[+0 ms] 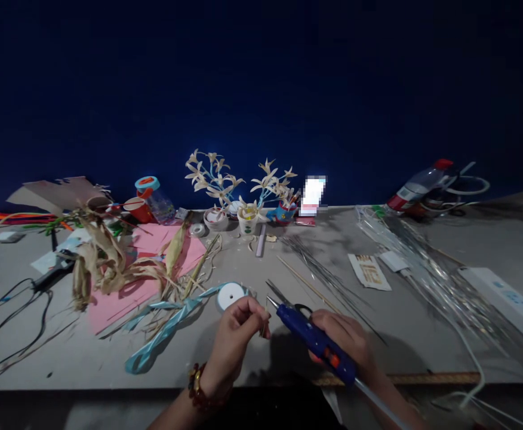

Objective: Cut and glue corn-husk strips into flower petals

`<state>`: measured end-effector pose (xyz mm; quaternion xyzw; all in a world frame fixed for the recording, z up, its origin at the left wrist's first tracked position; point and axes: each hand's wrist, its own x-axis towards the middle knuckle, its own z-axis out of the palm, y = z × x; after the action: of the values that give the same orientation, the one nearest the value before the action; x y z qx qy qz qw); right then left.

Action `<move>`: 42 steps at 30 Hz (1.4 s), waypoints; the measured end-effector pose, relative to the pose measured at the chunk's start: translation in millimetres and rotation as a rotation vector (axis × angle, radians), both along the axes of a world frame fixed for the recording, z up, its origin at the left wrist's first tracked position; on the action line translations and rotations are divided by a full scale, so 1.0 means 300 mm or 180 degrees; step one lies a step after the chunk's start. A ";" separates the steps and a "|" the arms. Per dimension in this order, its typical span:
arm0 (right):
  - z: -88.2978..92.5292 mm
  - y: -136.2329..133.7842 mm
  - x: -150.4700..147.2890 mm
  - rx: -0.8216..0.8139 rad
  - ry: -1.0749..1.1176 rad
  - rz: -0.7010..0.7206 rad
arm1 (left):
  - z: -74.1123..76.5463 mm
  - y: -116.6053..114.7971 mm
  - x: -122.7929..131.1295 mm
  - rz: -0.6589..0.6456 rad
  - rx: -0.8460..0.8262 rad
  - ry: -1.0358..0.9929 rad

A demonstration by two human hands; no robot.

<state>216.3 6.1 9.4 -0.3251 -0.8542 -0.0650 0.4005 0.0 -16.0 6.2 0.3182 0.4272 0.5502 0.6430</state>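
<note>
My right hand [344, 340] is wrapped round a blue glue gun [317, 343], whose metal tip points up and left. Close to that tip, my left hand [241, 325] pinches a small thin piece, too small to make out clearly. A beaded bracelet is on the left wrist. Just behind the left hand lies a white spool [230, 296] with light blue ribbon [172, 328] trailing left. Scissors [283, 294] lie partly behind the glue gun, their black handle showing beside my right hand.
Dried husks [104, 257] lie on pink paper [125, 301] at the left. Pale flowers on blue stems [219, 185] stand in cups at the back. Thin wires [319, 266], a white packet [369, 272], a plastic bottle [418, 188] and a power strip [507, 304] are on the right.
</note>
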 end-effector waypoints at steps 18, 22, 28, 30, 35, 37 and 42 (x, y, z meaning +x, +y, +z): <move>-0.015 -0.013 0.015 -0.0228 0.0019 0.0038 | 0.001 -0.009 0.000 0.0005 0.0046 0.0259; -0.007 -0.018 0.009 -0.0062 0.0040 -0.0003 | 0.008 -0.009 0.000 0.0038 0.0032 0.0254; 0.002 -0.016 0.009 -0.0116 -0.0022 -0.0022 | 0.012 -0.009 0.001 0.0025 0.0033 0.0255; -0.009 -0.021 0.013 -0.0161 -0.0034 -0.0022 | 0.007 -0.009 0.001 0.0013 0.0041 0.0253; -0.032 -0.030 0.023 -0.0188 -0.0026 -0.0073 | -0.003 -0.013 -0.002 0.0020 0.0035 0.0271; -0.024 -0.025 0.022 -0.0193 -0.0020 -0.0071 | -0.002 -0.016 -0.004 0.0011 0.0040 0.0285; 0.004 -0.016 0.015 -0.0299 -0.0075 0.0001 | 0.006 -0.021 -0.004 -0.0004 0.0046 0.0302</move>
<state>220.7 1.4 10.6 -0.3426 -0.8610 -0.0286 0.3747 -1.2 -22.1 8.0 0.3487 0.4531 0.5372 0.6201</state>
